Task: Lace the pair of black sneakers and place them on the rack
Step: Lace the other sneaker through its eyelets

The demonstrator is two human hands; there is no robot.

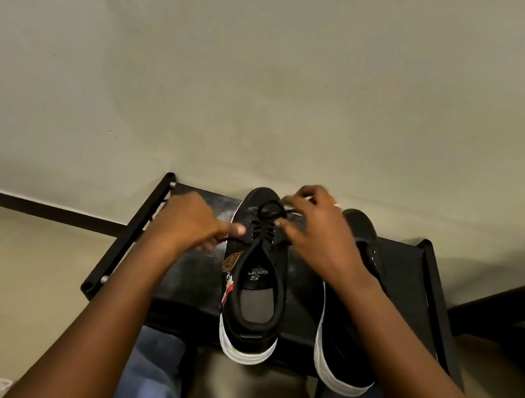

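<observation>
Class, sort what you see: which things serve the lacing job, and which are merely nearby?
Job: left sneaker, its lace, right sneaker, rack, left hand, right hand.
Nearby: white scrap on the floor.

I see both forearms (119,296) bare, no sleeves or watch showing, and blue jeans (151,378) covering the legs below them.

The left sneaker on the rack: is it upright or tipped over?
Upright. The left sneaker stands on its white sole on the rack, and its opening faces up, showing the insole.
</observation>
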